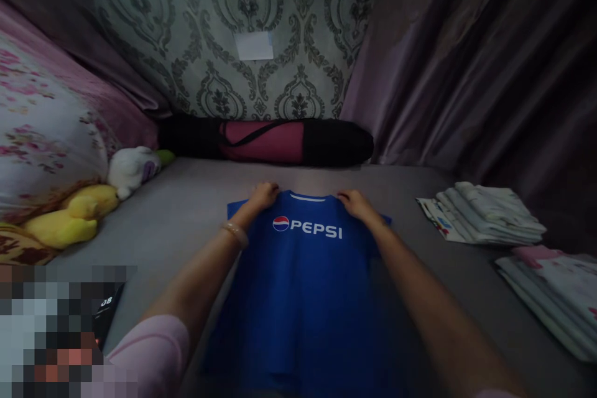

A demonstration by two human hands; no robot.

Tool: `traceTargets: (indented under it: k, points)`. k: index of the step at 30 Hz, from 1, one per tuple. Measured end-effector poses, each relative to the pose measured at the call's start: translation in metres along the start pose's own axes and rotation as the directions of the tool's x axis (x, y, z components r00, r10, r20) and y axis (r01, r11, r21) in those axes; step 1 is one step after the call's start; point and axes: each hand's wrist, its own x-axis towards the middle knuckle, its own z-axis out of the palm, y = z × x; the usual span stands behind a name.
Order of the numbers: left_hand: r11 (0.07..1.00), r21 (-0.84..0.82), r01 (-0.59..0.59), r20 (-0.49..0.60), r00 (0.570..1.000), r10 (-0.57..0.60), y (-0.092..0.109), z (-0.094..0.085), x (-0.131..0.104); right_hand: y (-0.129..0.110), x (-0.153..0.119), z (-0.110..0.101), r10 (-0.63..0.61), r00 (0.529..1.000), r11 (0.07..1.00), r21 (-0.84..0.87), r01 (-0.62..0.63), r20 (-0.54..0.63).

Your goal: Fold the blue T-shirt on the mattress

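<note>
A blue T-shirt with a white PEPSI print lies spread on the grey bed surface, its collar toward the wall. At the left shoulder, beside the collar, my left hand pinches the cloth; a bracelet circles that wrist. On the opposite shoulder my right hand has its fingers closed on the fabric near the neckline. Both sleeves stick out beyond my hands, partly covered by my forearms. The lower part of the shirt is dark and blurred.
Two stacks of folded clothes stand at the right. A black and pink long bag lies along the wall. Plush toys sit at the left, and a dark phone-like screen shows at lower left.
</note>
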Motion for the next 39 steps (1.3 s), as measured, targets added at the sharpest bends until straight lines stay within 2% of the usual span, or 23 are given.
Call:
traceTargets:
  k: [3, 6, 11, 15, 17, 19, 21, 23, 25, 29, 35, 37, 39]
  points:
    - [1.0, -0.029, 0.011, -0.007, 1.0, -0.011, 0.018, 0.014, 0.012, -0.016, 0.02, 0.017, 0.033, 0.999, 0.999, -0.012, -0.033, 0.002]
    - [0.999, -0.049, 0.01, -0.019, 1.0, -0.011, 0.021, 0.022, 0.014, -0.02, 0.025, 0.027, 0.072, 0.997, 0.997, -0.038, -0.073, -0.015]
    - [0.999, -0.028, 0.032, -0.088, 0.996, -0.035, 0.025, 0.029, 0.01, -0.028, 0.017, 0.033, 0.08, 0.989, 0.991, -0.095, -0.093, -0.126]
    - [0.998, 0.02, 0.06, -0.188, 0.981, -0.056, 0.036, 0.03, -0.002, -0.036, 0.004, 0.037, 0.022, 0.969, 0.978, -0.196, -0.071, -0.245]
    - [0.999, 0.045, 0.016, -0.209, 0.978, -0.006, 0.043, 0.031, -0.011, -0.042, -0.006, 0.042, -0.027, 0.965, 0.974, -0.224, -0.034, -0.262]
    - [0.986, 0.082, -0.143, -0.182, 0.971, 0.156, 0.05, 0.035, -0.023, -0.051, -0.019, 0.05, -0.076, 0.973, 0.979, -0.201, 0.031, -0.219]
    - [0.944, 0.107, -0.313, -0.102, 0.941, 0.324, 0.055, 0.04, -0.033, -0.06, -0.032, 0.058, -0.122, 0.985, 0.983, -0.154, 0.103, -0.118]
    - [0.925, 0.101, -0.367, -0.012, 0.929, 0.37, 0.057, 0.046, -0.041, -0.066, -0.043, 0.064, -0.142, 0.99, 0.984, -0.113, 0.139, -0.023]
    - [0.937, 0.082, -0.34, 0.049, 0.94, 0.337, 0.057, 0.051, -0.045, -0.067, -0.05, 0.065, -0.147, 0.989, 0.984, -0.094, 0.149, 0.028]
    - [0.946, 0.064, -0.318, 0.087, 0.946, 0.313, 0.055, 0.049, -0.046, -0.044, -0.057, 0.054, -0.136, 0.989, 0.983, -0.115, 0.142, 0.057]
    - [0.949, 0.039, -0.313, 0.1, 0.946, 0.308, 0.054, 0.046, -0.046, 0.033, -0.076, 0.034, -0.076, 0.995, 0.982, -0.166, 0.085, 0.059]
    - [0.951, 0.051, -0.306, 0.092, 0.949, 0.301, 0.055, 0.046, -0.047, 0.059, -0.086, 0.024, -0.077, 0.997, 0.991, -0.105, 0.079, 0.019]
    - [0.948, 0.084, -0.307, 0.042, 0.952, 0.305, 0.059, 0.044, -0.05, 0.08, -0.099, 0.011, 0.03, 0.995, 1.0, -0.003, -0.03, -0.093]
